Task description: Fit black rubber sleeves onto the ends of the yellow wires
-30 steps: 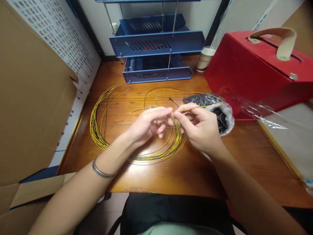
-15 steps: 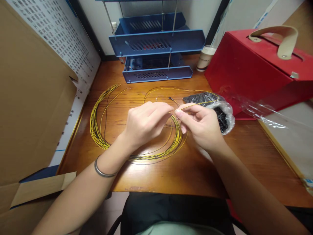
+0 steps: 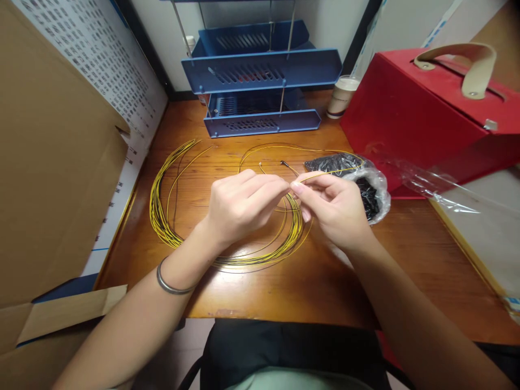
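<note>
Wooden tabletop (image 3: 333,292), on which we list: blue letter trays (image 3: 262,126), far side; red box (image 3: 414,130), far right; coil of yellow and black wires (image 3: 157,216), left to middle. One yellow wire (image 3: 335,171), middle, looping out across a plastic bag (image 3: 385,203) of black pieces, right; pinched by our right hand (image 3: 335,208). Our left hand (image 3: 246,203), bunched, fingertips beside the right's; its hold, hidden beneath, we cannot tell.
</note>
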Demonstrator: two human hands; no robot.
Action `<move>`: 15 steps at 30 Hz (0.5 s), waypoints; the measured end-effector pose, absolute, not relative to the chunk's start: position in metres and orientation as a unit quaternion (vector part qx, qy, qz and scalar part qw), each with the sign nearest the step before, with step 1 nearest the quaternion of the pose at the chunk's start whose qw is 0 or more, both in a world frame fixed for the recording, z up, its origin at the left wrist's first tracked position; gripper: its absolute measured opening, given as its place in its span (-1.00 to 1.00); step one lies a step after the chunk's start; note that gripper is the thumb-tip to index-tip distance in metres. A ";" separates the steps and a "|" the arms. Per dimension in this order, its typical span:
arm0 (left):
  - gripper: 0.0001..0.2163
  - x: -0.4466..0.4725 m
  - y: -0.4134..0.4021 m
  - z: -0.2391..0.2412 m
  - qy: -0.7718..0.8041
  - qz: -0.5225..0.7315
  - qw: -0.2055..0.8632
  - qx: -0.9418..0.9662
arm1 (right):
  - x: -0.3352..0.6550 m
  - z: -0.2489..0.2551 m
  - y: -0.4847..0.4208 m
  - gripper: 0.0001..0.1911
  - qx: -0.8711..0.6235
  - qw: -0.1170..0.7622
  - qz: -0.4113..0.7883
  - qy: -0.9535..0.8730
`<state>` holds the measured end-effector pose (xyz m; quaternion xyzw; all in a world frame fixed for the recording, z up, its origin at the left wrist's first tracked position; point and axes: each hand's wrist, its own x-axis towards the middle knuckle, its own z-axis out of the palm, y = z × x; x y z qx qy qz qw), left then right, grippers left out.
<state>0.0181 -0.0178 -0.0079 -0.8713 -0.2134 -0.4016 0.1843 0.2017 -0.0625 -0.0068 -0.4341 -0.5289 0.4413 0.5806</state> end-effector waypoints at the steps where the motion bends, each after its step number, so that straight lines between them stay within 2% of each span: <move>1: -0.89 0.018 -0.018 -0.008 -0.212 -0.403 0.181 -0.872 | 0.202 -0.007 -0.062 -0.70 -0.434 0.582 0.439 -0.529; 5: -0.89 0.019 -0.020 -0.008 -0.225 -0.418 0.124 -0.871 | 0.202 -0.008 -0.062 -0.70 -0.435 0.587 0.426 -0.533; 8: -0.89 0.025 -0.025 -0.005 -0.258 -0.448 0.021 -0.856 | 0.202 -0.009 -0.062 -0.72 -0.441 0.587 0.410 -0.541; 11: -0.86 0.031 -0.031 0.001 -0.311 -0.463 -0.156 -0.815 | 0.202 -0.012 -0.062 -0.78 -0.445 0.590 0.377 -0.558; 15: -0.87 0.034 -0.031 0.006 -0.349 -0.437 -0.459 -0.691 | 0.204 -0.018 -0.062 -0.89 -0.444 0.587 0.288 -0.613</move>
